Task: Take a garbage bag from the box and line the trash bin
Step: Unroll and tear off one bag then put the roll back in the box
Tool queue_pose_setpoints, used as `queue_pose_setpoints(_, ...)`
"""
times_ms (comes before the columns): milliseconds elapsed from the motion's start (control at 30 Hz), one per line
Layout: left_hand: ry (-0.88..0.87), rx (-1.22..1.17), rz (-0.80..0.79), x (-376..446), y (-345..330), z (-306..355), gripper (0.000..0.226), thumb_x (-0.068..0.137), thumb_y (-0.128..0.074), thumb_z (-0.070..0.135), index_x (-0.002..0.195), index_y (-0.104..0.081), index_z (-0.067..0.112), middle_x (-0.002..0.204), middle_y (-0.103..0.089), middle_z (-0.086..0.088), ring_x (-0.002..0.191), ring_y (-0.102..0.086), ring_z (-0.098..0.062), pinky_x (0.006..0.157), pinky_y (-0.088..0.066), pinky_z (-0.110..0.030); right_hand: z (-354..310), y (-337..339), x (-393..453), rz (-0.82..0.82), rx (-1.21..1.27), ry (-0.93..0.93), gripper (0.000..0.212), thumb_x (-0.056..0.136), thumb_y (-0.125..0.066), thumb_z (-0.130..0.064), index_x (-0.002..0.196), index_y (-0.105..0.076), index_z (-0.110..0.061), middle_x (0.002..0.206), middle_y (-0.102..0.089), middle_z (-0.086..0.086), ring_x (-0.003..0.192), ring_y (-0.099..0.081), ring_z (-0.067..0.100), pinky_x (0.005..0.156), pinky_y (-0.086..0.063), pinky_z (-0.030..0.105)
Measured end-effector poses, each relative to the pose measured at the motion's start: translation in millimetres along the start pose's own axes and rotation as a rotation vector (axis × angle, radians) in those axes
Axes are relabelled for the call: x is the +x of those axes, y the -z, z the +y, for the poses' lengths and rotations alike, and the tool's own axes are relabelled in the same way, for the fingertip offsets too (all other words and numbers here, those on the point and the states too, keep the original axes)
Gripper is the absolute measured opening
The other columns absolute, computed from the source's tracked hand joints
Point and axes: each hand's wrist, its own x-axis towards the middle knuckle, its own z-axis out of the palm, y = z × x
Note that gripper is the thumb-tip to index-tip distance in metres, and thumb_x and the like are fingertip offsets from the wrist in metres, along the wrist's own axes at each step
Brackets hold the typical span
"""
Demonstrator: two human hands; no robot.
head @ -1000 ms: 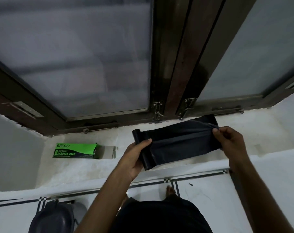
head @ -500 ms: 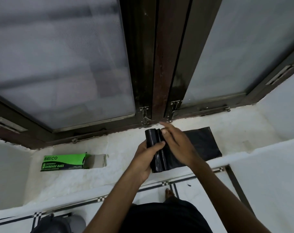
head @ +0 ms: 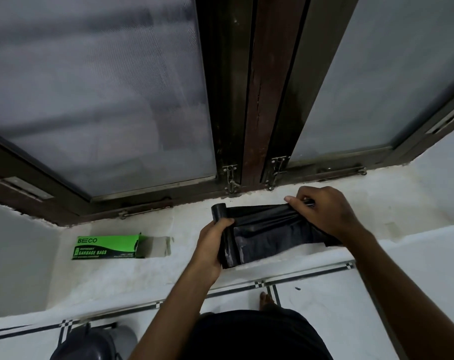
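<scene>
Gripping the bag roll (head: 227, 239) over the sill (head: 142, 276) in my left hand (head: 211, 252), right fingers (head: 294, 201) pinching the loose end; a crooked pull could tear past the perforation.

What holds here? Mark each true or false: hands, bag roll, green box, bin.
1. The left hand grips the roll of black garbage bags. True.
2. The right hand is empty. False: it pinches the unrolled bag's far end.
3. The green box lies on the white sill, its end open. True.
4. The bin stands on the sill. False: it is on the floor below, at the picture's bottom edge.
</scene>
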Motion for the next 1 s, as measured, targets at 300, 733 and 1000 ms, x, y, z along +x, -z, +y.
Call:
queue_pose_setpoints(300,0.028,-0.085,-0.020,2,1,1,0.040,0.094,-0.050,0.037,0.119,-0.070,0.012,0.104,-0.077,-0.013,0.098,-0.069,-0.032,0.085,-0.055,-0.041,26,12,6,0.068,-0.094,0.039,0.039,0.083,-0.062,-0.058,0.066,-0.058,-0.023,0.056,-0.057,-0.007,0.053,-0.052,0.013,0.055,-0.035,0.023)
queue_pose_setpoints(733,0.004,-0.012,0.064,4,3,4,0.034,0.100,-0.051,0.042,0.114,-0.071,0.018,0.103,-0.079,-0.009,0.097,-0.072,-0.028,0.076,-0.055,-0.036,43,37,33,-0.019,-0.201,0.095,0.050,0.081,-0.049,-0.072,0.067,-0.054,-0.025,0.055,-0.057,-0.007,0.051,-0.054,0.012,0.049,-0.037,0.024)
queue_pose_setpoints(1000,-0.010,-0.106,0.118,8,13,15,0.044,0.097,-0.052,0.053,0.112,-0.073,0.018,0.096,-0.079,-0.011,0.090,-0.072,-0.030,0.074,-0.055,-0.037,63,48,28,-0.394,0.180,-0.137,0.041,0.078,-0.065,-0.065,0.066,-0.069,-0.025,0.068,-0.068,-0.005,0.069,-0.064,0.011,0.065,-0.050,0.035)
